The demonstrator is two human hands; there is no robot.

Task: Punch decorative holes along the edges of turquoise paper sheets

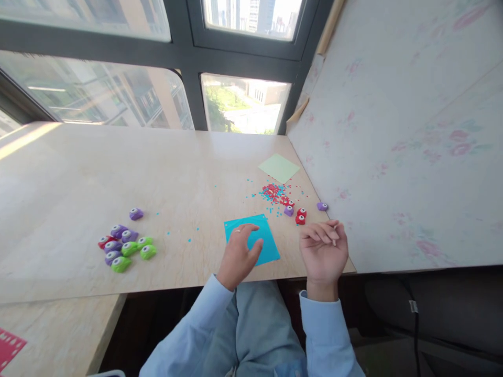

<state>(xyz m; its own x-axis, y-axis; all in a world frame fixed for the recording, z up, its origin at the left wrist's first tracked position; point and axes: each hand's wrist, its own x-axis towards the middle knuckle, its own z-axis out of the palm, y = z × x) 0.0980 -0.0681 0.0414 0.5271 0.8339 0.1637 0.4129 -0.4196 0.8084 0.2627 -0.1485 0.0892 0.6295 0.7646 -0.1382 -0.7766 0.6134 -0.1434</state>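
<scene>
the blue sheet [268, 240] looks punched at 2 corners, otherwise left mostly whole, under a spread left hand [239, 254]; whether the curled right hand [324, 251] grips anything is unclear.

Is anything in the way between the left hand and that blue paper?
Nothing visible is. The left hand is over the blue paper; whether they touch is unclear. The pile of red and blue bits lies beyond the paper's far edge.

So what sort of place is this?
Probably a room in somebody's home, high up. The big window looks down on greenery and across at buildings, the wall has pink flowers, and blue paper lies on the table.
</scene>
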